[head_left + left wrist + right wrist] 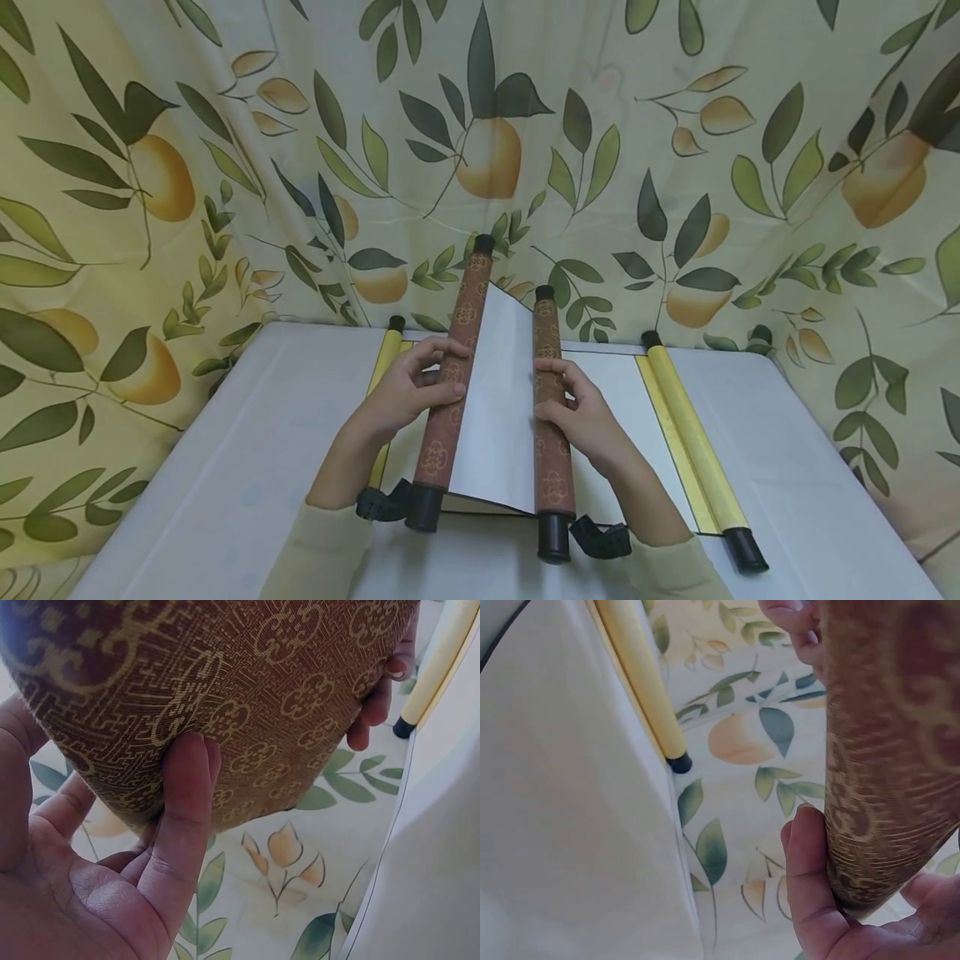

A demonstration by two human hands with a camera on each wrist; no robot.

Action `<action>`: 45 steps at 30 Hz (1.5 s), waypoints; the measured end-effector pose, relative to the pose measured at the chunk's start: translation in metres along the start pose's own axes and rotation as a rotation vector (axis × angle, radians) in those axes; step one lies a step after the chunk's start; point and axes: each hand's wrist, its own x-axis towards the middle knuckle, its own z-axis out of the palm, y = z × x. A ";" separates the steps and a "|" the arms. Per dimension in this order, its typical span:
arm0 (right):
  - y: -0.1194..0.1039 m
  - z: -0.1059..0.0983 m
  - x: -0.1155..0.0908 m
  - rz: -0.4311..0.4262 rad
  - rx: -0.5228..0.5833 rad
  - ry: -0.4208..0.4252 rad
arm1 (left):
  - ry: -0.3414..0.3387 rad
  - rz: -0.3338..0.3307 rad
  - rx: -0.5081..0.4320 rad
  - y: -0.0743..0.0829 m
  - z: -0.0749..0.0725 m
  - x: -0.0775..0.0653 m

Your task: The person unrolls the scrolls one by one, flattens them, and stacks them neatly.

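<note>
A scroll covered in red-brown brocade with gold flower patterns is held up, its white inner sheet stretched between two rolled ends tipped with black knobs. My left hand grips the left roll, thumb in front and fingers curled round its outer side. Around the right roll my right hand has its thumb and fingers. Up close, the brocade shows in the left wrist view, the left fingers pressing it. In the right wrist view the right hand holds the brocade roll from below.
Beneath it, a second scroll with white paper lies spread on the white table. Its yellow right roll and yellow left roll have black ends. A fruit-and-leaf patterned curtain hangs behind and at both sides.
</note>
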 end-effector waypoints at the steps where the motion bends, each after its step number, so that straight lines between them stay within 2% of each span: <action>1: 0.000 0.000 0.000 0.005 0.004 0.000 | 0.000 0.001 0.005 0.002 0.001 0.000; 10: 0.002 0.000 0.001 0.006 -0.003 0.004 | 0.002 -0.009 0.010 0.005 0.000 -0.001; 19: 0.003 -0.001 0.001 0.007 0.001 0.013 | 0.009 -0.009 -0.008 -0.014 -0.008 0.002; 24: 0.002 -0.002 0.001 0.003 -0.011 0.018 | 0.015 -0.001 -0.013 -0.018 -0.010 0.004; 30: 0.002 -0.003 0.001 -0.012 -0.024 0.018 | 0.019 0.011 0.012 -0.018 -0.011 0.004; 35: 0.002 -0.003 0.000 -0.015 -0.011 0.016 | 0.015 0.001 -0.005 -0.015 -0.011 0.001; 45: 0.002 -0.003 0.001 -0.008 0.004 0.003 | 0.016 0.027 -0.027 -0.010 -0.012 -0.002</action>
